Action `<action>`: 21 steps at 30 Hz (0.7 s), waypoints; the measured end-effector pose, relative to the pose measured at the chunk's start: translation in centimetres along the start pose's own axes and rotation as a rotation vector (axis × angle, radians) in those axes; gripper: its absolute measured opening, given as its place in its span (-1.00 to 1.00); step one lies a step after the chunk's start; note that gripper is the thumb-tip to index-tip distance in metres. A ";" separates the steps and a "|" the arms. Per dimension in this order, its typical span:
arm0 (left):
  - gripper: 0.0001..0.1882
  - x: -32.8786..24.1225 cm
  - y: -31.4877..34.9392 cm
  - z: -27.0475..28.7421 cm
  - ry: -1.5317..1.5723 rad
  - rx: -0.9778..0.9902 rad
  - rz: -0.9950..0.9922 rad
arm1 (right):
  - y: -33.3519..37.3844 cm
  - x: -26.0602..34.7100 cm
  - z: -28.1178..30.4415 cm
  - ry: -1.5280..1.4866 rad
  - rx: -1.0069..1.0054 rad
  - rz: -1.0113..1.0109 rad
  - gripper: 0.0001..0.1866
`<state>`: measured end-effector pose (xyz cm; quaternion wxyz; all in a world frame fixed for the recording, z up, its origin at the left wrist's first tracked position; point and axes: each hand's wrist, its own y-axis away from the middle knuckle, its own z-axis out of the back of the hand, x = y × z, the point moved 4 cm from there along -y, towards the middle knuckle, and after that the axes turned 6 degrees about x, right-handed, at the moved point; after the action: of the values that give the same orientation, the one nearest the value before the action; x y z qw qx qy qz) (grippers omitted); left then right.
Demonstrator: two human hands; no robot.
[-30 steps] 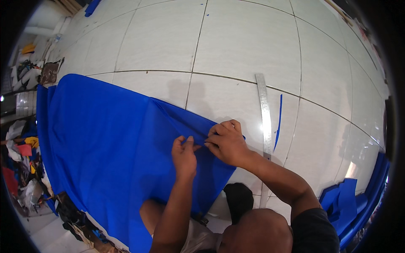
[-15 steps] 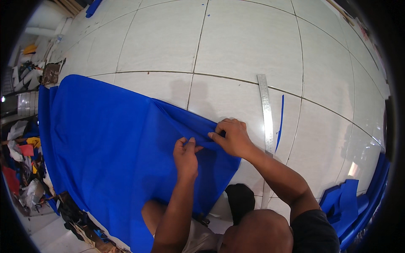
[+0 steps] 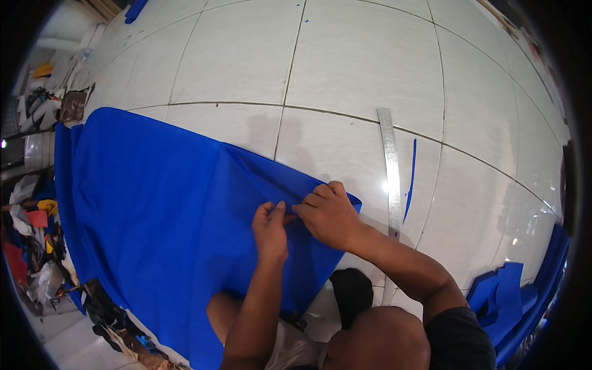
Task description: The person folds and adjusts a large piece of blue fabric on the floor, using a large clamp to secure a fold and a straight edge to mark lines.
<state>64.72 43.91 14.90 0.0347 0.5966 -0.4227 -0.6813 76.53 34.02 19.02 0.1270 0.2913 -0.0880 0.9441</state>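
The person's left hand [image 3: 271,233] is curling over a broad sheet of smooth blue fabric [image 3: 145,209] and the right hand [image 3: 332,217] is bending near its upper edge; one cannot tell whether either is grasping it. The fabric is lying on white floor tiles [image 3: 364,61]; beyond, a flat silver ruler [image 3: 388,148] is resting beside a narrow blue strip [image 3: 411,179].

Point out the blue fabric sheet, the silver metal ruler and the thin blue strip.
Large blue fabric sheet [image 3: 166,203]: head view, on its broad middle.
Long silver metal ruler [image 3: 391,169]: head view, on its midsection.
Thin blue strip [image 3: 412,177]: head view, midway along.
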 end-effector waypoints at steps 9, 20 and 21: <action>-0.84 -0.5 0.2 -0.2 0.027 0.030 0.023 | -0.6 -2.6 -0.1 -0.410 0.224 -0.369 -0.91; -0.86 -0.3 0.1 -0.2 0.040 0.042 0.030 | -0.1 -1.2 -0.6 -0.124 0.020 -0.173 -0.90; -0.86 -0.2 0.1 -0.1 0.043 0.046 0.032 | 0.0 -1.2 -0.4 -0.116 0.012 -0.163 -0.89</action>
<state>64.81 43.91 15.12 0.0409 0.6047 -0.4471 -0.6578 77.30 33.90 17.99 0.1961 0.3526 -0.0656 0.9126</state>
